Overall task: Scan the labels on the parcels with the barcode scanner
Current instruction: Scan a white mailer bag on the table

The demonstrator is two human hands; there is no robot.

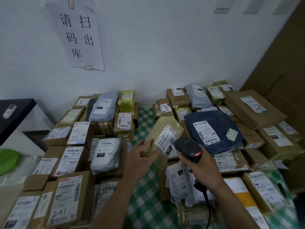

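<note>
My left hand [143,152] grips the lower left edge of an olive-yellow padded parcel [160,129], held tilted above the table. Its white label [165,141] faces up and reads 231. My right hand [200,164] is closed around a black barcode scanner [188,148], whose head sits just right of the label and close to it. A red light glows on the scanner's back. Its black cable [207,200] trails down toward me.
Cardboard boxes and grey mailers fill the left side [74,156] and the right side [247,113] of a table with a green checked cloth [143,195]. A dark blue mailer [214,129] lies right of the scanner. A paper sign [79,33] hangs on the wall.
</note>
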